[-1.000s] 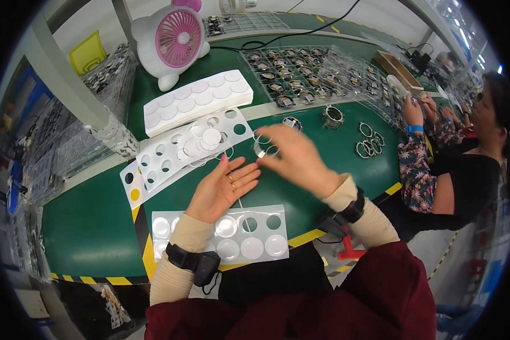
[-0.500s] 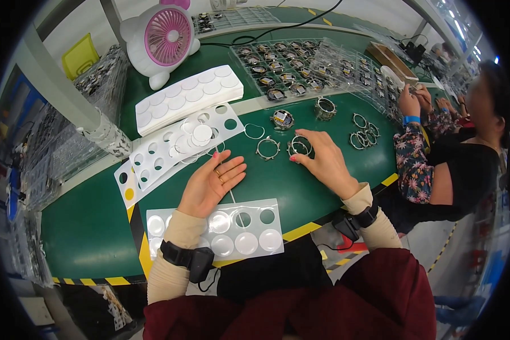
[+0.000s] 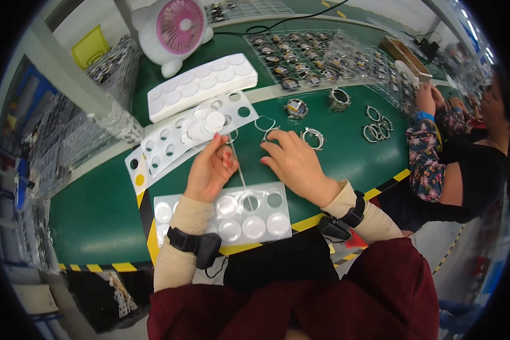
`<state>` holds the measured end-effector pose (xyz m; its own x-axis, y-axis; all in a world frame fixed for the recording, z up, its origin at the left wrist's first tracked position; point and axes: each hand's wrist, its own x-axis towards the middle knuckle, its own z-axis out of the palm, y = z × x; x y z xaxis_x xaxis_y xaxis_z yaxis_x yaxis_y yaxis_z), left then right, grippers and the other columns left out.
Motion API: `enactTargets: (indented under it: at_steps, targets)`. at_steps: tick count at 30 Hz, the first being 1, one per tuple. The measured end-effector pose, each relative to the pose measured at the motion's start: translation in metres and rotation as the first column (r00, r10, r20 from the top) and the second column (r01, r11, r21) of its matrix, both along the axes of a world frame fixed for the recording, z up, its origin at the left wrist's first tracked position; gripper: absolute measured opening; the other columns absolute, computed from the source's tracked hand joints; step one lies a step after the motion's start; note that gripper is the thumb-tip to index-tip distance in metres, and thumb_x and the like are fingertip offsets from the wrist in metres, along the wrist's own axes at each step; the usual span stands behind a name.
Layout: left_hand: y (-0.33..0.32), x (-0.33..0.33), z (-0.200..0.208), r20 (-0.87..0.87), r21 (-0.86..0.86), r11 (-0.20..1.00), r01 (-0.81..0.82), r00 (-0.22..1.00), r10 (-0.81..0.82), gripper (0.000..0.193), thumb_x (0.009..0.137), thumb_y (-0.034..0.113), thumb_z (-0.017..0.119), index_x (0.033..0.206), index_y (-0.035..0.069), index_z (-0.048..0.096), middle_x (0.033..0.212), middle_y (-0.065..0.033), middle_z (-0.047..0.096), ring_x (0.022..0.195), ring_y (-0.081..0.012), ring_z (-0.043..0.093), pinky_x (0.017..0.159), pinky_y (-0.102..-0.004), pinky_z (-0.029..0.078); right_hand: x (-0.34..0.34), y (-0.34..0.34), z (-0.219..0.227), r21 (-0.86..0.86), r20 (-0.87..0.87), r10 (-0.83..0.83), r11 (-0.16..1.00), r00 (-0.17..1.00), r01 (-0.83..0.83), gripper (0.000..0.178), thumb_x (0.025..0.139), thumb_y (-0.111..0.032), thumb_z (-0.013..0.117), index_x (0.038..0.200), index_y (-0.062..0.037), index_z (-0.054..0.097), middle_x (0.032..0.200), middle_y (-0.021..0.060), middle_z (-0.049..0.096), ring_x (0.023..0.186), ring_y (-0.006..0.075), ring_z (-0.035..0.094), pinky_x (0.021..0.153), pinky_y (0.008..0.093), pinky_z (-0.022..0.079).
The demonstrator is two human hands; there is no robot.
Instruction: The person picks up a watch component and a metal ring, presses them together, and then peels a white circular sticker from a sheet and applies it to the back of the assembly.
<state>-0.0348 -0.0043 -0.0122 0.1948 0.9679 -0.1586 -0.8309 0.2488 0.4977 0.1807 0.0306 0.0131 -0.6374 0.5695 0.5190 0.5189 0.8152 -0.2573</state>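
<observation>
My left hand (image 3: 211,171) is above the green table, its fingers loosely curled into the palm and its thumb pointing up. I see nothing in it. My right hand (image 3: 300,167) reaches to the left, palm down, with thumb and index finger apart. Just beyond its fingertips is a metal watch-case ring (image 3: 270,134), partly hidden by the hand. Another watch-case ring (image 3: 312,138) lies behind the knuckles. A thin white ring (image 3: 264,123) is farther away. Between my hands a thin pale stick (image 3: 242,171) runs down to a sheet of round white stickers (image 3: 253,228).
Punched white sheets (image 3: 170,141) with loose discs lie left, below a white stack of disc sheets (image 3: 203,85) and a pink-and-white fan (image 3: 178,31). Beyond are a watch movement (image 3: 296,108), stacked rings (image 3: 339,99), more rings (image 3: 378,124) and parts trays (image 3: 306,56). A co-worker (image 3: 464,153) sits right.
My right hand has let go of the one watch-case ring and moved left to the other. My left hand's fingers have curled in from an open palm. The whole view has shifted slightly.
</observation>
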Motion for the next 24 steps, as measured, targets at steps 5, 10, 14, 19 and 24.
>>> enactTargets:
  at_steps: [5,10,14,19,24]
  targets:
    - [-0.028,-0.015,0.044,-0.487,0.068,0.997,-0.034,0.871,0.063,0.021,0.089,0.026,0.056,0.093,0.006,0.056,0.065,-0.0022,0.054,0.056,-0.0126,0.052,0.055,-0.029,0.044,-0.027,-0.052,-0.001,-0.056,0.101,0.225,0.974,0.969,-0.22,0.034,0.069,-0.022,0.071,0.095,-0.0034,0.06,0.098,0.0096,0.054,0.087,0.0243,0.053,0.072,0.0337,0.045]
    - [-0.083,-0.009,0.032,-0.994,0.106,0.988,0.112,0.004,0.106,0.02,0.08,0.023,0.067,0.079,0.005,0.057,0.061,-0.0023,0.051,0.053,-0.0136,0.049,0.049,-0.0267,0.037,-0.008,-0.019,0.005,-0.294,0.243,0.19,0.949,0.951,-0.114,0.031,0.07,-0.024,0.07,0.092,-0.0048,0.06,0.095,0.0103,0.056,0.086,0.0271,0.055,0.07,0.0334,0.045]
    - [-0.099,0.018,0.037,-0.915,0.092,0.984,0.151,-0.376,0.143,0.022,0.07,0.022,0.072,0.075,0.006,0.058,0.06,-0.0054,0.054,0.053,-0.0199,0.051,0.049,-0.0314,0.038,-0.014,-0.011,0.022,-0.483,0.231,0.283,0.864,0.931,-0.143,0.033,0.073,-0.021,0.069,0.1,-0.0059,0.056,0.095,0.0112,0.058,0.088,0.0302,0.056,0.072,0.0344,0.045]
    - [-0.1,0.019,0.042,-0.917,-0.012,0.985,0.172,-0.394,0.058,0.025,0.068,0.027,0.072,0.075,0.008,0.058,0.065,-0.0082,0.058,0.061,-0.026,0.057,0.054,-0.0354,0.042,-0.028,-0.011,0.024,-0.775,0.111,0.457,0.595,0.883,-0.21,0.043,0.075,-0.015,0.065,0.114,-0.0067,0.048,0.1,0.013,0.058,0.094,0.0305,0.055,0.079,0.0352,0.044]
    - [-0.1,0.015,0.043,-0.922,-0.066,0.983,0.17,-0.386,0.005,0.026,0.069,0.028,0.071,0.075,0.008,0.058,0.065,-0.0078,0.059,0.061,-0.0266,0.058,0.054,-0.0362,0.041,-0.032,-0.006,0.021,-0.876,-0.239,0.543,0.236,0.805,-0.42,0.04,0.076,-0.009,0.064,0.113,-0.0045,0.05,0.108,0.0113,0.057,0.099,0.0253,0.054,0.084,0.0327,0.042]
